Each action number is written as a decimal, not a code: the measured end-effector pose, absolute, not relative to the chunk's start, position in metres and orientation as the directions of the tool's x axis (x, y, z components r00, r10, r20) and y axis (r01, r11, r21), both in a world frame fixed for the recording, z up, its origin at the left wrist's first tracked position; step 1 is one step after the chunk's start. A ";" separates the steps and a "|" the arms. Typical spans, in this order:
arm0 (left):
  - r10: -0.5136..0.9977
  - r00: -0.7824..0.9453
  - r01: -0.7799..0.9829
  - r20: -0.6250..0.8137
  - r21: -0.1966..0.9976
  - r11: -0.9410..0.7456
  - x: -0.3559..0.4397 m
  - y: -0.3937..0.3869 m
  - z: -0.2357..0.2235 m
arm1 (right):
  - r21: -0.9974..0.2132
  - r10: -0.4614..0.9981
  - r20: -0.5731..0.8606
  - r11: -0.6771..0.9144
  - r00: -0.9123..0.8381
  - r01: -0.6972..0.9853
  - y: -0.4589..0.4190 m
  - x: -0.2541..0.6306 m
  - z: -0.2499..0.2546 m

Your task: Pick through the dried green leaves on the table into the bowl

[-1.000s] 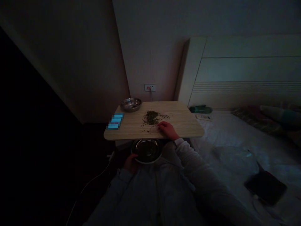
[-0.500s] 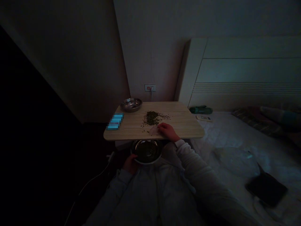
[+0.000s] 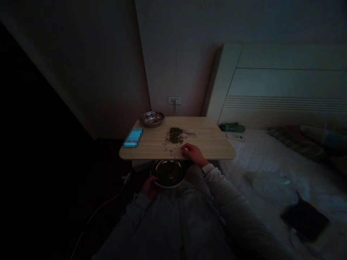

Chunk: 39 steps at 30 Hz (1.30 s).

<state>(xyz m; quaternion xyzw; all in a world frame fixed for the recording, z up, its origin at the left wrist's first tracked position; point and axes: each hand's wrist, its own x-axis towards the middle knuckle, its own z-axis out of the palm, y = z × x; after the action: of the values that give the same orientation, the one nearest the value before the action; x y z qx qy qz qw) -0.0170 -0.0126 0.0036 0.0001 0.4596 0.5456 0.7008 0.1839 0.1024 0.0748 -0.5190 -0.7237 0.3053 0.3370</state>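
A heap of small dark-green grains, like mung beans, lies on the wooden table, with loose ones scattered around it. My right hand rests at the table's near edge, fingers closed on a thin pale flat piece that lies against the tabletop. Whether that piece is paper or plastic I cannot tell. Below the edge, my left hand grips the left rim of a metal bowl held over my lap. The bowl's inside is dark, so its contents are unclear.
Another metal bowl stands at the table's back left, with a lit phone in front. To the right is a bed with a green bottle, a remote, a clear plastic bag and a dark flat object.
My right hand has shifted very slightly down toward the near edge with the pale piece. The left hand and its bowl stay in place; the view has tilted a little.
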 end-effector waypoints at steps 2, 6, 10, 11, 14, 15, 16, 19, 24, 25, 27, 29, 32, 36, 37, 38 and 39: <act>0.770 -0.024 -0.766 -0.638 0.507 0.396 -0.016 -0.013 0.005 | -0.795 0.956 0.166 0.275 -0.242 0.541 0.100 0.184 0.074; 0.748 -0.040 -0.763 -0.663 0.503 0.405 -0.017 -0.012 0.002 | -0.865 0.955 0.122 0.235 -0.269 0.444 0.102 0.186 0.070; 0.755 -0.027 -0.771 -0.655 0.494 0.401 -0.020 -0.011 -0.002 | -0.917 0.976 0.125 0.182 -0.180 0.354 0.108 0.188 0.068; 0.761 -0.020 -0.776 -0.648 0.490 0.396 -0.020 -0.011 -0.002 | -0.920 0.978 0.138 0.184 -0.154 0.346 0.109 0.188 0.068; 0.755 -0.021 -0.781 -0.655 0.483 0.397 -0.019 -0.012 0.001 | -0.915 0.977 0.165 0.203 -0.136 0.349 0.111 0.185 0.069; 0.749 -0.024 -0.778 -0.662 0.483 0.402 -0.018 -0.012 0.003 | -0.912 0.976 0.163 0.204 -0.143 0.356 0.111 0.185 0.070; 0.745 -0.029 -0.776 -0.667 0.485 0.404 -0.018 -0.012 0.004 | -0.910 0.976 0.154 0.201 -0.152 0.363 0.111 0.184 0.071; 0.751 -0.049 -0.773 -0.659 0.501 0.390 -0.017 -0.013 0.006 | -0.901 0.975 0.130 0.193 -0.181 0.389 0.110 0.182 0.072; 0.765 -0.053 -0.763 -0.642 0.520 0.384 -0.017 -0.013 0.002 | -0.878 0.971 0.128 0.206 -0.203 0.432 0.110 0.182 0.072; 0.767 -0.053 -0.766 -0.639 0.519 0.379 -0.017 -0.012 0.001 | -0.874 0.970 0.127 0.209 -0.208 0.440 0.110 0.182 0.072; 0.771 -0.053 -0.773 -0.634 0.515 0.370 -0.018 -0.012 0.000 | -0.865 0.968 0.131 0.217 -0.213 0.453 0.111 0.182 0.072; 0.770 -0.048 -0.773 -0.636 0.511 0.375 -0.018 -0.012 0.000 | -0.857 0.967 0.136 0.223 -0.214 0.465 0.111 0.182 0.072; 0.761 -0.030 -0.765 -0.648 0.505 0.399 -0.018 -0.012 0.002 | -0.841 0.968 0.136 0.226 -0.212 0.491 0.112 0.182 0.070; 0.768 -0.031 -0.761 -0.640 0.513 0.397 -0.017 -0.013 0.004 | -0.812 0.972 0.131 0.218 -0.196 0.542 0.113 0.181 0.069; 0.770 -0.036 -0.760 -0.637 0.517 0.393 -0.017 -0.013 0.004 | -0.811 0.973 0.127 0.214 -0.193 0.545 0.113 0.181 0.069; 0.769 -0.040 -0.760 -0.638 0.520 0.391 -0.017 -0.013 0.003 | -0.811 0.974 0.122 0.209 -0.190 0.547 0.113 0.180 0.069; 0.768 -0.041 -0.759 -0.639 0.520 0.392 -0.018 -0.013 0.003 | -0.810 0.976 0.119 0.203 -0.184 0.551 0.113 0.180 0.070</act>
<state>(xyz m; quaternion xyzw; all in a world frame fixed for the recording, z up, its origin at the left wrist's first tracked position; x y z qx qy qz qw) -0.0176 -0.0127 0.0028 0.0050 0.4653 0.5514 0.6924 0.1800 0.1126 0.0702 -0.5449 -0.7003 0.3189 0.3333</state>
